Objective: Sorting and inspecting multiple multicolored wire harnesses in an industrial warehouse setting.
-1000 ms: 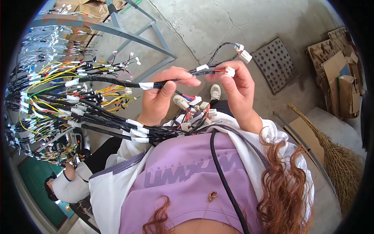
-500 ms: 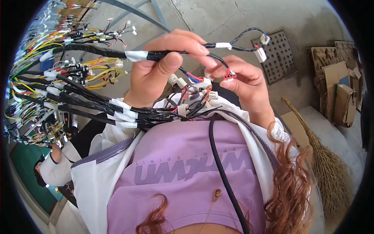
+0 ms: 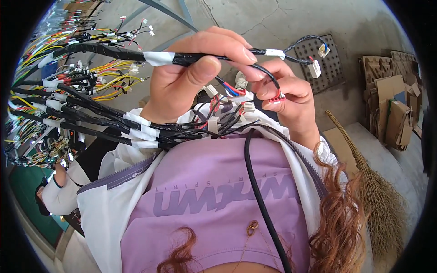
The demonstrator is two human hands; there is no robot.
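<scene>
The left hand [image 3: 175,88] grasps the black wire harness [image 3: 114,52], which extends toward 9 o'clock. One branch [image 3: 272,76] curves toward 4 o'clock; the right hand [image 3: 293,101] pinches its red-wired connector [image 3: 276,98]. A white connector [image 3: 315,69] hangs at the right hand's 1 o'clock.

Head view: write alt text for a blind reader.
A person's left hand holds a black wire harness while the right hand pinches a small connector on one branch. More harnesses show at left, a broom at right.

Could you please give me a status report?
Left fingers around black taped cable; right fingers pinching red-wired white connector; white-tagged black cables bunched below.
</scene>
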